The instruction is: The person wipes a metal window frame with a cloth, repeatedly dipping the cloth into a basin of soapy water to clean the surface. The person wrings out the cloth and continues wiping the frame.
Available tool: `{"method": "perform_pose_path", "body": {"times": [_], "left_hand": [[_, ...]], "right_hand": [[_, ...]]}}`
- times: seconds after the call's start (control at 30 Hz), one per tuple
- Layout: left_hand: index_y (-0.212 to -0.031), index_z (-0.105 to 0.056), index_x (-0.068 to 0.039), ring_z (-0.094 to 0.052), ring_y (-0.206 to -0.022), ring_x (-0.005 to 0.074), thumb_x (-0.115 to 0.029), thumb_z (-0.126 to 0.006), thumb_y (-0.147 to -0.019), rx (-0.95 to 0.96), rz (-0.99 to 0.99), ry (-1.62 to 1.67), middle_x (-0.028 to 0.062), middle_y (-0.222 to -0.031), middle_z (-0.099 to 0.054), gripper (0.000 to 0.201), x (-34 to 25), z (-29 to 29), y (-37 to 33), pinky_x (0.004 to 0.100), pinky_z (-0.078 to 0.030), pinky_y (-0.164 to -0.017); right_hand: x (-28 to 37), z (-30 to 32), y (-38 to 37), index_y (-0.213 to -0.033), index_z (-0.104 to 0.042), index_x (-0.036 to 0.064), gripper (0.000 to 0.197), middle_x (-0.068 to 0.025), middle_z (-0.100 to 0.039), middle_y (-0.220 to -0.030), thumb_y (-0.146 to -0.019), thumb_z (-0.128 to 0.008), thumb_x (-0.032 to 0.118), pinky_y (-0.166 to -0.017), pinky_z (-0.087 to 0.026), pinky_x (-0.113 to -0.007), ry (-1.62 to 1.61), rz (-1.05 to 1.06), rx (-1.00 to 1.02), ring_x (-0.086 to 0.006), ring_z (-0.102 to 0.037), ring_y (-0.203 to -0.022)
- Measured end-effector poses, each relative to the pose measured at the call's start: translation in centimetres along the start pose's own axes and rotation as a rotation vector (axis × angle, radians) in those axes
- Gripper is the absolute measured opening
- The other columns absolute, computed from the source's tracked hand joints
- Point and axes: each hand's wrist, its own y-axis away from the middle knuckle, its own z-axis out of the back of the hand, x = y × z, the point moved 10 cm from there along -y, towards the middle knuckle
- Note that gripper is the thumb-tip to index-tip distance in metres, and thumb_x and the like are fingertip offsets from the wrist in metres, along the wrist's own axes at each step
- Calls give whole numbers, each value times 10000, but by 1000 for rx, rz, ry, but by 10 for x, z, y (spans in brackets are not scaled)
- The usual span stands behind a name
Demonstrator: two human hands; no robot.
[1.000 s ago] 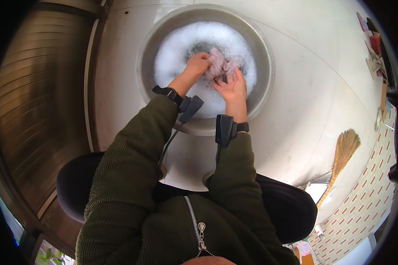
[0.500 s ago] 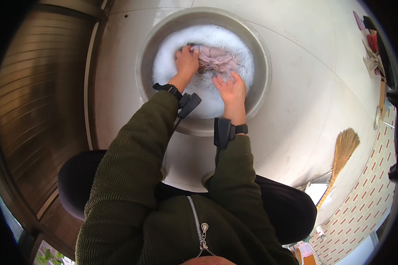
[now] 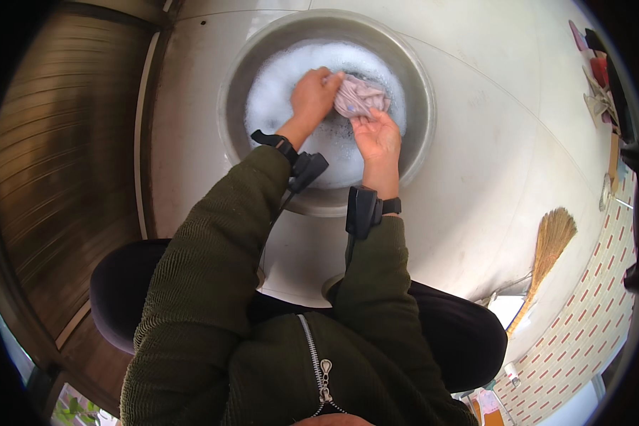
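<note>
A wet, bunched pink cloth (image 3: 362, 96) is held over soapy water in a round metal basin (image 3: 417, 153). At its left edge, my left hand (image 3: 314, 98) pinches the fabric between thumb and fingers. My right hand (image 3: 378, 136) cups the lower right part of the bundle from below, palm up, its fingertips pressed against the cloth. White suds (image 3: 273, 89) spread over the water, thickest on the left. Each wrist wears a black strap with a small device. The cloth's underside is hidden.
The basin stands on a pale tiled floor (image 3: 476, 163). On the left runs a brown slatted door (image 3: 71, 142). A straw broom (image 3: 550, 241) lies at the right near a dustpan (image 3: 504, 309), and shoes (image 3: 600, 71) line the far right edge.
My left hand has moved right with the cloth, which is now gathered into a tighter bundle. My right hand has come up against the cloth from a spread pose.
</note>
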Motion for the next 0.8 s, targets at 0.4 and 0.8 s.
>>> {"method": "perform_pose_path", "body": {"times": [0.4, 0.8], "left_hand": [[-1015, -705, -72, -674, -799, 272, -440, -709, -847, 331, -15, 65, 149, -959, -709, 405, -62, -62, 65, 367, -526, -729], [-1183, -682, -101, -652, -853, 298, -471, -712, -820, 182, 188, 86, 154, -958, -697, 519, 50, -52, 14, 382, -515, -788]], "right_hand": [[-8, 23, -10, -1257, -574, 23, 436, -144, -648, -1136, -994, -455, 350, -970, -518, -456, 233, -73, 4, -294, -642, -1075], [-18, 38, 6, -1547, -250, 131, 746, -156, -211, -1622, -935, -621, 342, -1105, -247, -679, 181, -127, -220, -423, -225, -1471]]}}
